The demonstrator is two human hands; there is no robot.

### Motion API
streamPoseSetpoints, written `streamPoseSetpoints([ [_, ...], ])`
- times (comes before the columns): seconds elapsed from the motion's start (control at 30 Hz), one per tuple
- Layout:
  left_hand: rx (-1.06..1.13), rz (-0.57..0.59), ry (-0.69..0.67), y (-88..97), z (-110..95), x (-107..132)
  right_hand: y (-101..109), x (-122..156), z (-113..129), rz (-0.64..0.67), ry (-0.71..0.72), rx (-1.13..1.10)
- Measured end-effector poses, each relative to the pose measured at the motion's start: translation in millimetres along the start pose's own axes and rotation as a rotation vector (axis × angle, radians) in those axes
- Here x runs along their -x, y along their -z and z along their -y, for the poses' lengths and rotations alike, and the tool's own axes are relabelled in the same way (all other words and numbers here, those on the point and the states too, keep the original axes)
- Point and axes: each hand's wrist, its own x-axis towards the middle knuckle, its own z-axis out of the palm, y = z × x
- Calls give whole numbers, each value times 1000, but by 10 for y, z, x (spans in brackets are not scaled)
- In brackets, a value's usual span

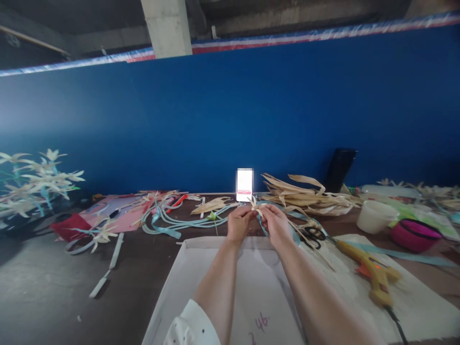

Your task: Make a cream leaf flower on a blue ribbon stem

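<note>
Straw flower, blue ribbon pinched, seemingly, between left hand, right hand.

Wall: deep blue, w/ red-white-blue stripe along top. Worktop: dk brown. Sheet: white, pink scrawl "46". Bloom: pale tan. Husks: tan/straw. Ribbons: lt blue. Flowers: cream, teal stems. Cloth: red. Paper: pink. Scissors: blk. Glue gun: yellow, orange trigger. Cup: white. Bowl: magenta, blk rim. Sleeve: white w/ small dk dots.
</note>
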Motion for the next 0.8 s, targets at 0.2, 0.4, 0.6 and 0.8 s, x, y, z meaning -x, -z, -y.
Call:
streamPoseSetpoints([
  [0.2,107,109,94,33,41,-16,67,-29,14,45,-9,-17],
  [0.4,74,175,99,41,51,1,85,-29,34,115,-42,2],
  [0.6,27,177,73,40,65,-5,44,14,93,60,-53,30],
  [0.8,75,176,81,31,86,-11,38,2,88,4,-14,14],
])
